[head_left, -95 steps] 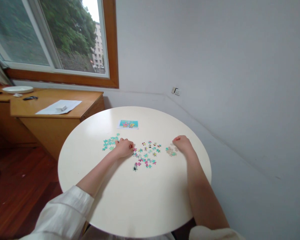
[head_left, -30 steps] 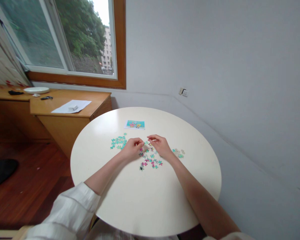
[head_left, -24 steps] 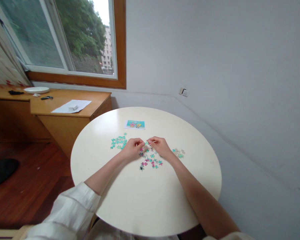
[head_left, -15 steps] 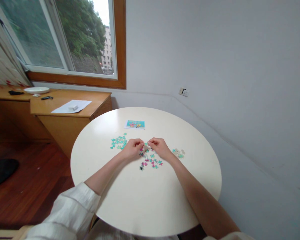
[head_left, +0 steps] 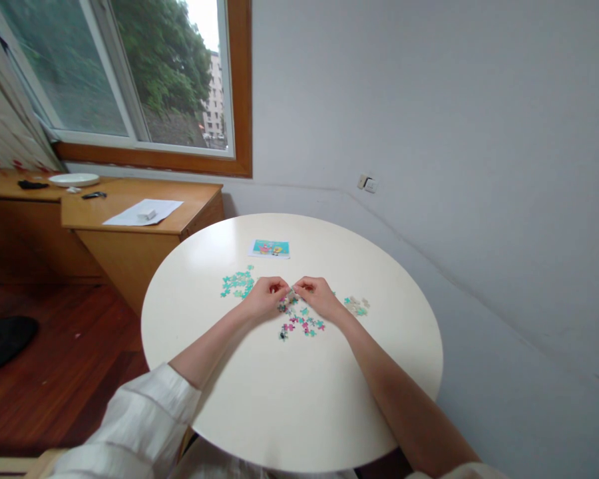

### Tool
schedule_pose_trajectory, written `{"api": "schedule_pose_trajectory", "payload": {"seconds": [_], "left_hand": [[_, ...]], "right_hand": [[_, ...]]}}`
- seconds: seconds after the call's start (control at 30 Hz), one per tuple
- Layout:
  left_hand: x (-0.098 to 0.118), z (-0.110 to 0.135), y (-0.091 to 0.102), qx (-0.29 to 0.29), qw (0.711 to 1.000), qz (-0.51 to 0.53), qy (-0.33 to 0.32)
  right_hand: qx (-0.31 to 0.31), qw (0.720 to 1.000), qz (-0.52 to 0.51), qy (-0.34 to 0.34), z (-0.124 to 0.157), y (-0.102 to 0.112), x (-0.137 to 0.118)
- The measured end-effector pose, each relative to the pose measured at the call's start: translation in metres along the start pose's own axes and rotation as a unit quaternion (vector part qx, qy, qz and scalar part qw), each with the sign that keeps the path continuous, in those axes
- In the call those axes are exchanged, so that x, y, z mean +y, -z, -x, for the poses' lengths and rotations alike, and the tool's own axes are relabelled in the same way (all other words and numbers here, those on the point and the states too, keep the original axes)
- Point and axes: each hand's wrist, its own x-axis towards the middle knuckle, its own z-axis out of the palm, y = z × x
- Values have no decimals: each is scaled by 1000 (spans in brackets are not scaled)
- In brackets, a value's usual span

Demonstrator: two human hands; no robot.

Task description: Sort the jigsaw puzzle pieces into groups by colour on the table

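Observation:
My left hand (head_left: 269, 296) and my right hand (head_left: 317, 296) meet over the round table, fingertips nearly touching. Both are closed in a pinch on a small jigsaw piece (head_left: 292, 293) between them; its picture is too small to read. Just below the fingers lie loose pink, teal and dark jigsaw pieces (head_left: 304, 326), some of them partly hidden by the hands. Left of my left hand is a pile of teal pieces (head_left: 238, 284). A smaller group of pale and green pieces (head_left: 357, 306) lies to the right of my right hand.
A teal picture card (head_left: 270, 249) lies flat on the white table (head_left: 289, 399), beyond my hands. To the left stands a wooden desk (head_left: 199, 206) with a paper sheet (head_left: 164, 209), a small white box (head_left: 146, 215) and a white plate (head_left: 74, 179). A wall borders the right side.
Between my fingertips, the jigsaw piece has tilted and dropped slightly, showing less green. My right fingers have shifted a little toward the left hand; the loose piles look the same.

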Motion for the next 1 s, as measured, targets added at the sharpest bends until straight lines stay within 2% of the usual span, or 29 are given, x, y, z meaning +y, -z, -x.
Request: {"api": "schedule_pose_trajectory", "payload": {"seconds": [0.17, 0.27, 0.4, 0.57, 0.73, 1.0], "left_hand": [[-1, -1, 0, 6, 1000, -24, -9], [-4, -5, 7, 37, 998, -55, -2], [-14, -12, 23, 92, 985, -132, 61], [-21, -14, 39, 104, 954, -243, 143], [-26, -13, 41, 87, 936, -286, 183], [-28, -12, 37, 52, 921, -343, 175]], "right_hand": [[4, 1000, 17, -6, 0, -1, -1], [23, 999, 30, -20, -2, 2, 2], [67, 995, 73, -33, -3, 16, 10], [139, 980, 126, -72, -1, 47, 26], [203, 959, 158, -121, 1, 69, 40], [227, 940, 196, -163, 4, 87, 50]]}}
